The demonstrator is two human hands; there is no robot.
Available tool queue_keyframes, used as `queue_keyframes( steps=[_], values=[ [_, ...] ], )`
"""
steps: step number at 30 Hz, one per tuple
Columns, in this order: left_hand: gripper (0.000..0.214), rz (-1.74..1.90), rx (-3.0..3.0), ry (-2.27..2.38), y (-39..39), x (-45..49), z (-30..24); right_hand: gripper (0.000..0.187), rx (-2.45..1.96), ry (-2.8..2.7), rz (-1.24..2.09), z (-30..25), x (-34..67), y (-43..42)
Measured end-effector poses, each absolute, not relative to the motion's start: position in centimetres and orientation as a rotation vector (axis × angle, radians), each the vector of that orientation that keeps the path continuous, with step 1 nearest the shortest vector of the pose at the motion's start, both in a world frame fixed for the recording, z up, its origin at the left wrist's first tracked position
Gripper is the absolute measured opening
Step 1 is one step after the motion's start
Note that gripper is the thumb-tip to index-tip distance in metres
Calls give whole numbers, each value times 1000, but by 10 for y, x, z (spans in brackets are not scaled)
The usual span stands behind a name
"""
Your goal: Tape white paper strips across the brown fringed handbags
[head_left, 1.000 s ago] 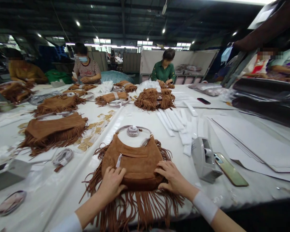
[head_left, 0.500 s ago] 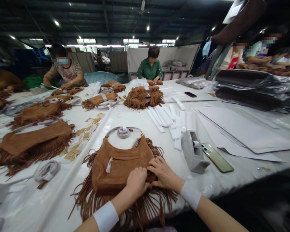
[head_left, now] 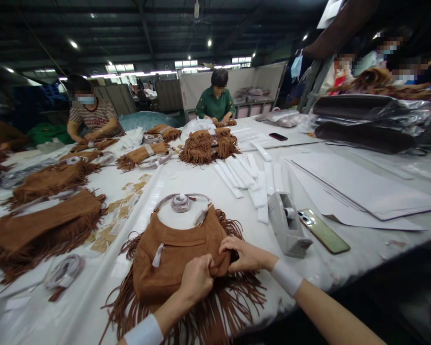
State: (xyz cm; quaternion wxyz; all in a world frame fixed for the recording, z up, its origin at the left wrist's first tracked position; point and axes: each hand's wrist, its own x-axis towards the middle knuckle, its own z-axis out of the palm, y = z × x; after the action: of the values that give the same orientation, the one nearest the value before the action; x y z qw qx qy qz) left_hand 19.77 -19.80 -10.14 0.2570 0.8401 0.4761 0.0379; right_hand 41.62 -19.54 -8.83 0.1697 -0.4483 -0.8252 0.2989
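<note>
A brown suede-look handbag (head_left: 165,268) with long fringe lies on the white table in front of me. Its zip pull (head_left: 158,255) is wrapped in white, and a coiled wrapped strap (head_left: 180,202) rests inside the handle's loop. My left hand (head_left: 198,277) is closed on the bag's lower right part, pinching the material. At the right edge of the bag, my right hand (head_left: 244,254) has its thumb and fingers curved around the corner, gripping it. White bands circle both wrists.
A grey tape dispenser (head_left: 289,225) and a phone (head_left: 324,231) lie to the right, beside white strips (head_left: 262,196) and large white sheets (head_left: 359,187). More fringed bags (head_left: 46,225) and a coiled strap (head_left: 65,272) are at left. Two co-workers (head_left: 215,103) work across the table.
My left hand has shifted slightly left and down, and the bag's right corner now looks bunched between my hands. The right hand's thumb and fingers have opened wider around the corner. The view has shifted slightly.
</note>
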Motion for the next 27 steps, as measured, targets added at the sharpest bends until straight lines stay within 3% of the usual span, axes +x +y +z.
queue_keyframes(
  steps=[3, 6, 11, 14, 17, 22, 25, 27],
  values=[
    [11, 180, 2274, 1255, -200, 197, -105, 13, -1315, -2330, 835, -84, 411, -194],
    [13, 229, 2286, 1233, -202, 196, -105, 17, -1473, -2275, 666, -91, 397, -200],
    [22, 213, 2244, 1277, -204, 200, -103, 9, -1633, -2233, 453, -115, 380, -211],
    [27, 171, 2236, 1289, -205, 206, -104, 11, -1700, -2196, 393, -127, 377, -211],
    [18, 210, 2257, 1209, -205, 207, -110, 13, -1718, -2166, 380, -131, 377, -209],
    [14, 351, 2160, 1192, -204, 203, -114, 12, -1615, -2143, 445, -111, 389, -218],
    [15, 377, 2039, 1191, -201, 203, -113, 35, -1395, -2281, 564, -92, 397, -228],
    [15, 357, 1979, 1169, -198, 204, -112, 34, -1340, -2380, 590, -83, 398, -231]
  ],
)
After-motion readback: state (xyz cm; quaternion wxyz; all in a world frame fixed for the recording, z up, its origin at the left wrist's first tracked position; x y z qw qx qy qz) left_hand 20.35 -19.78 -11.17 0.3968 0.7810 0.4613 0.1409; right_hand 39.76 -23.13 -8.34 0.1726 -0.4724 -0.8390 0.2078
